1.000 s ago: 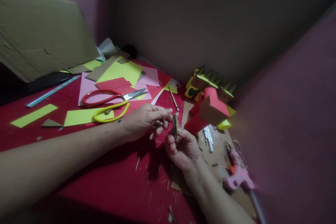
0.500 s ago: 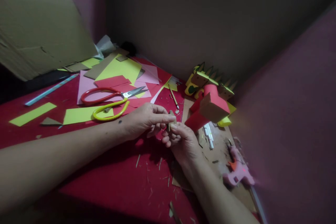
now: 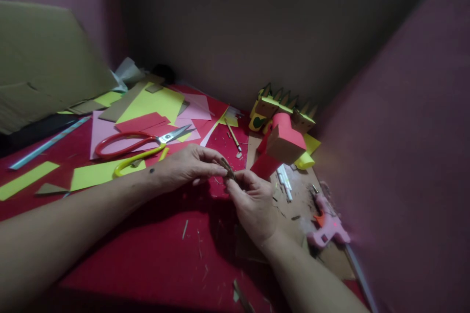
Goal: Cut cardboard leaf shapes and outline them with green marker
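A small brown cardboard piece is pinched between both hands above the red tabletop. My left hand grips its left side with thumb and fingers. From the right, my right hand is closed on its other end, and its fingers hide part of the piece. Left of my left hand lie scissors with one red and one yellow handle, blades parted. A red paper-covered cardboard shape stands just beyond my right hand.
A pink glue gun rests on a cardboard sheet at the right, near white sticks. Yellow paper and other sheets cover the back left. A pencil lies behind the hands. A large cardboard panel leans at far left.
My hands have turned the cardboard piece from nearly upright to a slant. The right hand's fingers are now curled more over it. The whole view has shifted slightly.
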Demonstrator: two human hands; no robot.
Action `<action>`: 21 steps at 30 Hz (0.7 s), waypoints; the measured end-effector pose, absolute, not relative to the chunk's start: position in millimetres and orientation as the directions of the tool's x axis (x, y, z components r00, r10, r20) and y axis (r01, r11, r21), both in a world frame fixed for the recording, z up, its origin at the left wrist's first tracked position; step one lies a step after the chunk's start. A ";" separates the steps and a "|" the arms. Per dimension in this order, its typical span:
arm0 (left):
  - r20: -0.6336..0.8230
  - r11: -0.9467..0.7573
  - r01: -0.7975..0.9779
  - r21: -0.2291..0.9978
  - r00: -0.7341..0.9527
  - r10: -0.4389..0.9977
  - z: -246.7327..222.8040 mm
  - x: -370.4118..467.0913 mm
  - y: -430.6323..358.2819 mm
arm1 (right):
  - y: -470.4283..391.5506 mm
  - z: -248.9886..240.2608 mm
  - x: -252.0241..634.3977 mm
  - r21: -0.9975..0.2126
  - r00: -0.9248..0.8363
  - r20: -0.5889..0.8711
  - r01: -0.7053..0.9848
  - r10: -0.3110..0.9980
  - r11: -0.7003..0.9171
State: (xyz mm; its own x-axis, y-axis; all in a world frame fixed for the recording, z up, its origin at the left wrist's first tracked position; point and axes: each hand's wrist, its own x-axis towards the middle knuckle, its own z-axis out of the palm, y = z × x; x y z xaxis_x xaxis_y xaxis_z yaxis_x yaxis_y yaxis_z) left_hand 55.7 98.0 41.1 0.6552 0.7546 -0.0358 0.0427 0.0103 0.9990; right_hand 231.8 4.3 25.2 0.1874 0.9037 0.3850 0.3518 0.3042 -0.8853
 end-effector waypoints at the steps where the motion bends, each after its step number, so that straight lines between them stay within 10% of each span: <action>1: -0.030 0.003 0.042 0.999 0.650 0.759 41.5 55.6 98.1 | 4.4 24.9 232.0 -0.879 0.181 0.392 0.362 0.902 0.310; 21: 0.034 -0.114 0.099 0.989 0.590 0.807 50.1 55.4 93.4 | 8.7 22.7 224.5 -0.954 0.149 0.279 0.154 0.949 0.256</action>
